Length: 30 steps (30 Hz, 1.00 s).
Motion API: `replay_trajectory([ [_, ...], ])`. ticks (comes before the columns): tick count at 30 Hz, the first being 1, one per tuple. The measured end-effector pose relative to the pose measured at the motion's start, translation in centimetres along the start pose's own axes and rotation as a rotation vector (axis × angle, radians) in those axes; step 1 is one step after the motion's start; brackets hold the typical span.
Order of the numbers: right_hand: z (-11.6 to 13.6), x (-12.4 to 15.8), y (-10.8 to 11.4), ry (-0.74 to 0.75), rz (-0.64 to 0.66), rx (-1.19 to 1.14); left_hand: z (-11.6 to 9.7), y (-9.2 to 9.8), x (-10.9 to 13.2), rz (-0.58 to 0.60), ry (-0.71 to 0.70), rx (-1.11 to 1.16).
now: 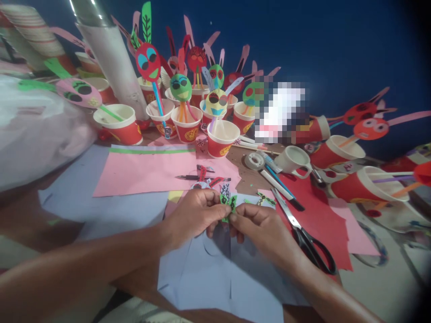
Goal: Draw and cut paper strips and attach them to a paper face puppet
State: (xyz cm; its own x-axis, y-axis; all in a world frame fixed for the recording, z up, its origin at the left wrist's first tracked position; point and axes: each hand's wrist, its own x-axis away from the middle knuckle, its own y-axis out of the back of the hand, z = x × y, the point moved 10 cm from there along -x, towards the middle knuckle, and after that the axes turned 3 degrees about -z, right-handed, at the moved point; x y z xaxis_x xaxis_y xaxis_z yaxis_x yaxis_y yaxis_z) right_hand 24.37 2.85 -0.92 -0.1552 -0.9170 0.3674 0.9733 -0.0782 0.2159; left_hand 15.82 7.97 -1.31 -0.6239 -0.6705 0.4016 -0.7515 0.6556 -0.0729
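Between my two hands is a small green paper piece [228,204] with black markings. My left hand [198,208] pinches its left side between thumb and fingers. At its right edge, my right hand [254,220] is closed with thumb and forefinger on it. Both hands hover over blue paper [215,273]. Just behind my left hand lies a paper cutout [215,181] with red, black-marked strips, partly hidden by the fingers. A black pen [186,177] rests on the pink paper [148,172] beyond. Scissors [298,229] with black handles lie right of my right hand.
Red paper cups [218,148] holding paper puppet heads on straws stand along the back and right. A tape roll [255,161], a white mug [293,161] and red paper [323,215] are to the right. A white plastic bag [37,130] bulges at the left.
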Motion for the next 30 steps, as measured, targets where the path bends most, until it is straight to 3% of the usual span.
replay_trajectory([
  [5, 0.7, 0.1, -0.2, 0.033, 0.036, -0.038, 0.3, 0.2, 0.0, 0.0, 0.028, 0.03],
  [30, -0.6, 0.2, -0.1, -0.038, 0.003, 0.047, 0.5, 0.1, -0.2, 0.035, 0.028, -0.013],
])
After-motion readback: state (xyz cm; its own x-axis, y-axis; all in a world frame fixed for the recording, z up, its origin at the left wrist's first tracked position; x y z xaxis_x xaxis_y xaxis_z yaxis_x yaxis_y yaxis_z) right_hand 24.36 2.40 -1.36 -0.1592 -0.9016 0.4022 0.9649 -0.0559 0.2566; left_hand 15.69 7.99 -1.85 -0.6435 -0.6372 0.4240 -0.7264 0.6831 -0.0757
